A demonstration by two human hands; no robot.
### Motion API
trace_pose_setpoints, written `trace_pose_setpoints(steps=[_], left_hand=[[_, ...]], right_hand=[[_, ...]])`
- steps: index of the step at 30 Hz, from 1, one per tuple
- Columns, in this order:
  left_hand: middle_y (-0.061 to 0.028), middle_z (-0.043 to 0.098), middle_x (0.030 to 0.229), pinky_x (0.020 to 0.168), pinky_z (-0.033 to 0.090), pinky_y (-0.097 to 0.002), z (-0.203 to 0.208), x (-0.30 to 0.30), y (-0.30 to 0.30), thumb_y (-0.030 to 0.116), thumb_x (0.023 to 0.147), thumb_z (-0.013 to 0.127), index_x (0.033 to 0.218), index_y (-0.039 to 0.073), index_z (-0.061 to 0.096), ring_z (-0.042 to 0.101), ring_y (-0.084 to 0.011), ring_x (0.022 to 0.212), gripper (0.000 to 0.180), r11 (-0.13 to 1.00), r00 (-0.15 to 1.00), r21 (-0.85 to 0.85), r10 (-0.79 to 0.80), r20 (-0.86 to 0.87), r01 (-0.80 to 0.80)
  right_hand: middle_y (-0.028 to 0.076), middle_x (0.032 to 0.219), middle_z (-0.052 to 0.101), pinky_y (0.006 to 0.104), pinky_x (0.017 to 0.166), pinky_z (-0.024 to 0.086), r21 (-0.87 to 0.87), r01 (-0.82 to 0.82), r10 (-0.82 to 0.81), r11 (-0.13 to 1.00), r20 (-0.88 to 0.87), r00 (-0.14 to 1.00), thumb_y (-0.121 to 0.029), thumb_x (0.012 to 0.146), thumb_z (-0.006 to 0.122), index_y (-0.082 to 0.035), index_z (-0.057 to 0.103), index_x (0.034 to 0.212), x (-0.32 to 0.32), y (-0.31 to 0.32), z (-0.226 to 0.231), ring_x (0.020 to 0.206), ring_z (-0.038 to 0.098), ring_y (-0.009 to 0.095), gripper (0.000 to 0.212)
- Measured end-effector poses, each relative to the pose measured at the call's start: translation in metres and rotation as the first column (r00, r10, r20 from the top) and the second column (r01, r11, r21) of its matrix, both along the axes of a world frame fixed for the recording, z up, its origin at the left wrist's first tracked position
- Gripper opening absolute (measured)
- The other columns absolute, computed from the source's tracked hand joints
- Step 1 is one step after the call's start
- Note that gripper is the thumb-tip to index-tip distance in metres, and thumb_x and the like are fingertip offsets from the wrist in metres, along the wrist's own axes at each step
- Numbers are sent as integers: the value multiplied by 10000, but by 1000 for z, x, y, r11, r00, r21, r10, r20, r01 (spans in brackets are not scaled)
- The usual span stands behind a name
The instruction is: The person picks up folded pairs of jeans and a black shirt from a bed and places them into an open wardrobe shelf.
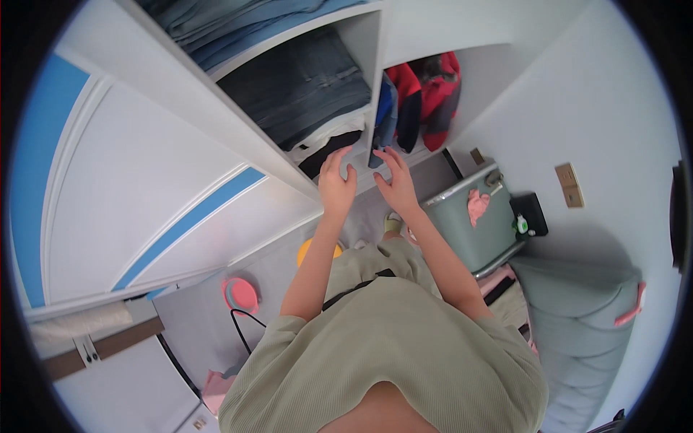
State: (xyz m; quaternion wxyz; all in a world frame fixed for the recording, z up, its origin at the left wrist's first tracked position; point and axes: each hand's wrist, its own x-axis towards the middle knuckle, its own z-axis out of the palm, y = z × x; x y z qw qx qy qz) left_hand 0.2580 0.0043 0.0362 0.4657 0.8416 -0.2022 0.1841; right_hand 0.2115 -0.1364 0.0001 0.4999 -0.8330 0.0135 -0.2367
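Both my arms reach forward toward an open wardrobe. My left hand [337,183] holds nothing, its fingers apart and slightly curled, in front of the lower shelf. My right hand [396,180] faces it a short way off, also empty with fingers spread. Behind the left hand, a stack of folded dark jeans [292,86] fills a shelf, with a white folded garment [330,133] and a black one [333,153] under it. Beyond the right hand hang a red and dark jacket [439,101] and blue clothing [386,108]. Neither hand visibly touches any clothing.
A white and blue sliding door [151,173] covers the wardrobe's left side. To the right stand a grey-green nightstand [473,224] with a pink cloth [477,207] on it and a padded headboard [577,303]. On the floor are a pink basin [240,295] and a yellow object [306,250].
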Motion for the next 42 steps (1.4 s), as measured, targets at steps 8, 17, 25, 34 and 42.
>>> trace_pose_setpoints(steps=[8,17,25,34,42], left_hand=[[-111,617,983,802,454,-366,2,-19,-43,13,755,534,1014,71,608,582,-310,929,276,966,964,-53,-256,-76,252],[-90,621,895,728,459,-334,-5,-61,-100,15,772,530,969,81,625,595,-250,850,229,904,896,-53,-428,-116,425],[-69,617,882,717,456,-304,-31,-157,-139,18,779,529,967,87,629,591,-218,829,224,781,758,-75,-621,-200,620],[-46,620,885,699,461,-295,-50,-302,-157,21,778,544,958,91,635,578,-185,793,214,563,514,-49,-784,-347,825],[-53,631,883,664,450,-277,-64,-411,-181,24,786,538,960,84,634,581,-175,753,207,236,208,-13,-881,-424,972]], right_hand=[[154,1288,458,382,983,352,-25,184,-185,983,-22,983,-64,756,604,-115,511,1216,-55,-33,9,1185,430,339,472],[170,1258,476,396,970,372,-32,335,-336,942,-20,942,-69,742,609,-107,534,1171,-123,-62,0,1162,442,352,437],[170,1235,491,395,967,375,0,547,-544,837,-93,834,-64,742,598,-96,563,1126,-236,-73,-26,1157,446,346,387],[175,1242,491,400,982,363,63,762,-741,645,-194,643,-66,748,597,-96,584,1113,-404,-54,-58,1159,446,343,366],[183,1203,522,397,971,376,44,951,-924,307,-223,309,-84,756,590,-91,601,1088,-529,-26,-70,1127,471,356,332]])
